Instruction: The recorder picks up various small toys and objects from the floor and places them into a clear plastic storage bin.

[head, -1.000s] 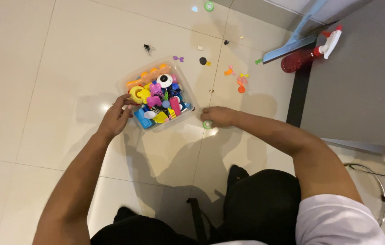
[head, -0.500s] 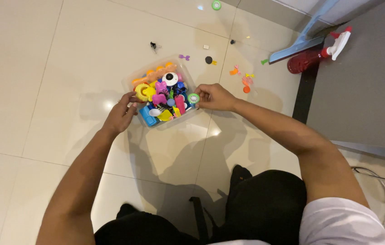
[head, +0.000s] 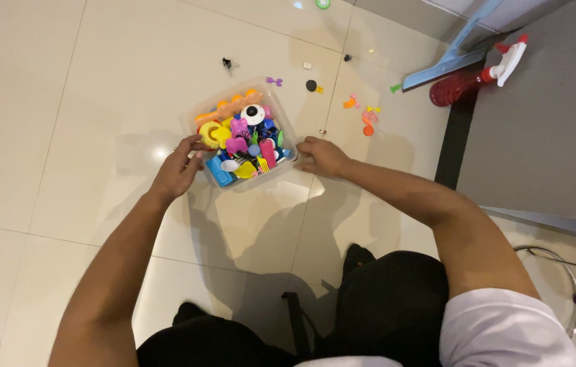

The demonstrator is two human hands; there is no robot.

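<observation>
Two hands are seen at a clear plastic box [head: 196, 117] that rests on the pale tiled floor [head: 64, 102], a little left of the middle of the frame. The left hand [head: 178, 170] is laid against the box's left near corner, its fingers curled over the rim. The right hand [head: 322, 156] is pressed against the right near corner, fingers bent against the wall. The box is thus gripped between the two hands, one at each side.

The box is filled with small plastic toys [head: 244, 143] in many colours: yellow rings at the left, pink and blue pieces in the middle, a white round piece with a black centre toward the far side, and an orange bumpy strip along the far wall.

More small pieces are scattered on the floor beyond the box. A black clip [head: 227, 64] is seen above it, a purple piece [head: 274, 81] just off its far right corner, a black disc [head: 311, 85] further right, and orange and yellow bits [head: 363, 112] in the upper middle of the frame. A green ring [head: 322, 3] is cut by the top edge.

At the upper right, a red spray bottle [head: 468, 76] with a white trigger lies at the edge of a dark grey mat [head: 546, 122], just beside a light blue flat tool [head: 445, 62]. Black-clad knees are seen at the bottom.
</observation>
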